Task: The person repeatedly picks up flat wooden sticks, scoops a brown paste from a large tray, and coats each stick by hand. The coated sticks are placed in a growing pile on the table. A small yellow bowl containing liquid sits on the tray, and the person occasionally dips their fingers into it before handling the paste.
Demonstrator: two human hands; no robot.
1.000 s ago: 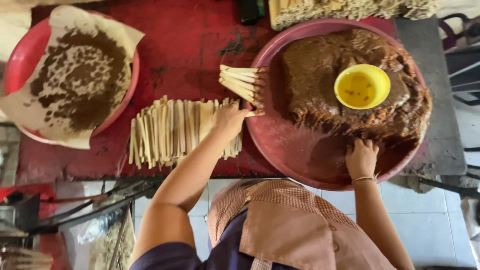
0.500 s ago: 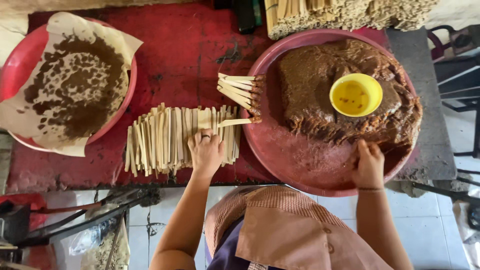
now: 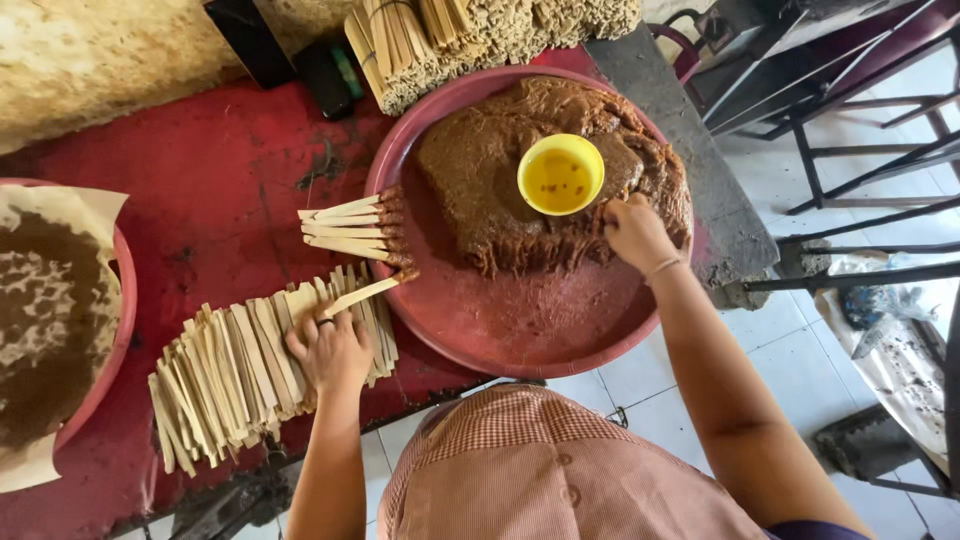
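My left hand [image 3: 328,350] rests on a row of flat pale wooden sticks [image 3: 232,372] laid on the red table top, fingers bent over them. My right hand [image 3: 636,232] digs its fingers into the front edge of a brown paste mound [image 3: 490,180] on a big red round tray [image 3: 520,325]. A small yellow bowl [image 3: 560,174] with yellowish liquid sits on the mound, just left of that hand. Several sticks [image 3: 350,228] lie over the tray's left rim, their tips coated with brown paste.
A second red tray [image 3: 112,345] lined with paper and brown powder stands at the left. Bundles of finished sticks [image 3: 480,35] lie at the back. Dark metal stool frames [image 3: 860,170] stand on the white tiled floor at right.
My left hand drew back from the tray's rim onto the row of sticks. My right hand moved from the tray's near side up to the mound. The view has swung left and tilted.
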